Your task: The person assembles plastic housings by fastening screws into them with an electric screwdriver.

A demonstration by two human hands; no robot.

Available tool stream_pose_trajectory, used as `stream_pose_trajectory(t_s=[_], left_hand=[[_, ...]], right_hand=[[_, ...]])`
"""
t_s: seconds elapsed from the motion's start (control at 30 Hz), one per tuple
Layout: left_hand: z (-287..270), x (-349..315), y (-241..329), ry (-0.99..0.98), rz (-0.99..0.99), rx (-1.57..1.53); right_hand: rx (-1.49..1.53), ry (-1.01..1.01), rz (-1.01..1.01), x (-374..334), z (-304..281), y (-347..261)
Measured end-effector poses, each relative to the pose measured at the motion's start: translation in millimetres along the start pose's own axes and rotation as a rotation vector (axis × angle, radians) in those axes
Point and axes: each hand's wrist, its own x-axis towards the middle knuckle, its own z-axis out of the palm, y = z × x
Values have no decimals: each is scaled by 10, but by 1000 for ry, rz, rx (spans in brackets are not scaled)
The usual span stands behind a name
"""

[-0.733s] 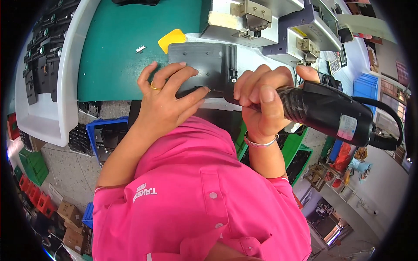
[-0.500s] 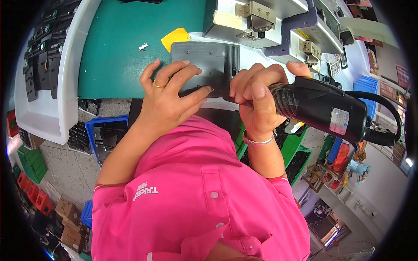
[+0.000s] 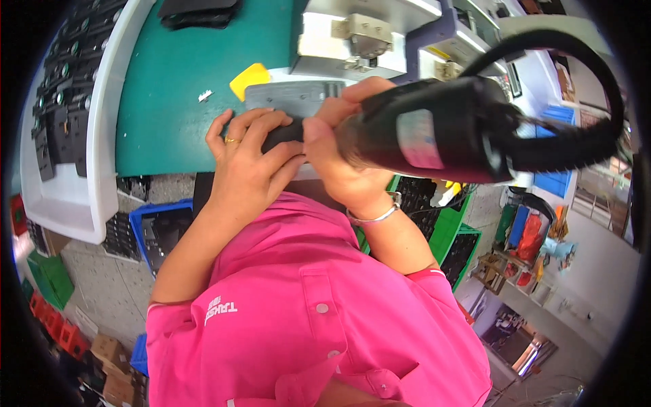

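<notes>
My right hand point(image 3: 349, 166) is wrapped round a black corded power tool point(image 3: 417, 136) that looks like an electric screwdriver, its thick cable looping up at the rear. The tool's tip is hidden behind my fingers. Beneath both hands lies a flat dark grey plastic panel point(image 3: 288, 93) near the table's front edge. My left hand point(image 3: 247, 149), with a ring on one finger, grips the panel's near left part, thumb and fingers bent over it. The two hands nearly meet. A yellow piece point(image 3: 249, 80) and a small white part point(image 3: 205, 96) lie beyond the left hand.
On the left, a white tray point(image 3: 103, 149) holds several black parts. Black panels point(image 3: 200, 15) are stacked at the back of the green tabletop point(image 3: 163, 129). A metal fixture box point(image 3: 325, 54) stands behind the panel. Below are a blue crate point(image 3: 139, 227) and green crates point(image 3: 444, 234).
The power tool and my right hand have moved left, and the tool's rear now swings closer to the camera. My left hand's fingers have drawn in over the panel. The view has shifted slightly.
</notes>
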Motion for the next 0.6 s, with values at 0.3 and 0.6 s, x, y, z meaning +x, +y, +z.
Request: stream_pose_trajectory(t_s=[0.3, 0.6], left_hand=[[53, 5, 39, -5, -32, -57], [141, 79, 125, -29, 34, -61]], right_hand=[[24, 52, -133, -73, -257, -76], [14, 689, -459, 368, -1237, -318]])
